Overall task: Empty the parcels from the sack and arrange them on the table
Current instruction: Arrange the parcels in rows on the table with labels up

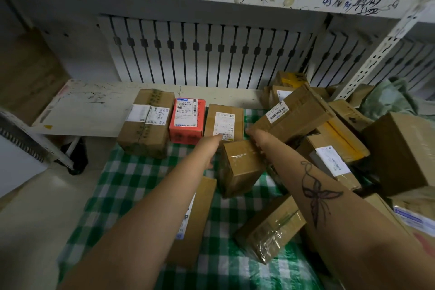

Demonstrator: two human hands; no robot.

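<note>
Three parcels stand in a row at the back of the green-checked cloth [131,186]: a brown box [146,134], a red box [187,122] and a brown box with a white label [224,117]. My left hand [213,142] reaches out with straight fingers, its tips touching the front of the labelled box. My right hand [255,134] holds the lower left corner of a tilted flat brown parcel [299,113], with the fingers hidden under it. A small brown box [240,167] lies between my forearms.
A heap of brown parcels [336,139] fills the right side, with a large box [404,150] at its edge. Two more parcels [270,226] lie on the cloth near me. A white board [89,108] sits at the back left and a pale green sack [386,101] at the back right.
</note>
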